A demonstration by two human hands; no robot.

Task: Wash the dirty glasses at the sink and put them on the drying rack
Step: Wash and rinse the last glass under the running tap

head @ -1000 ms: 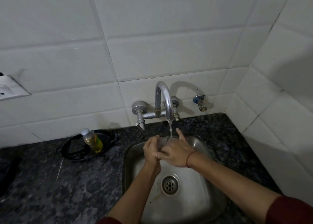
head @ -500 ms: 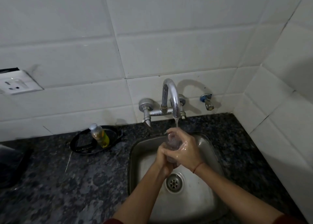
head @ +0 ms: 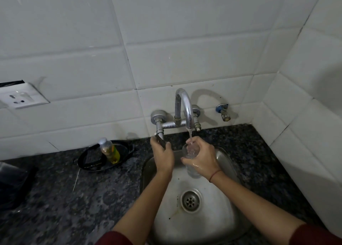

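Observation:
My right hand (head: 202,156) grips a clear drinking glass (head: 191,151) upright over the steel sink (head: 224,163), its mouth right under the curved faucet spout (head: 187,107). A thin stream of water runs into the glass. My left hand (head: 162,156) is off the glass and has its fingers closed on the tap's left lever handle (head: 160,140). No drying rack is in view.
A small bottle of yellow dish liquid (head: 109,150) stands in a black dish (head: 122,160) on the dark granite counter, left of the sink. A wall socket (head: 20,96) is at far left. A spare valve (head: 224,113) sticks out right of the faucet. Tiled walls close the corner.
My left hand has let go of the glass and moved up-left to the tap handle. My right hand now holds the glass alone, upright under the stream.

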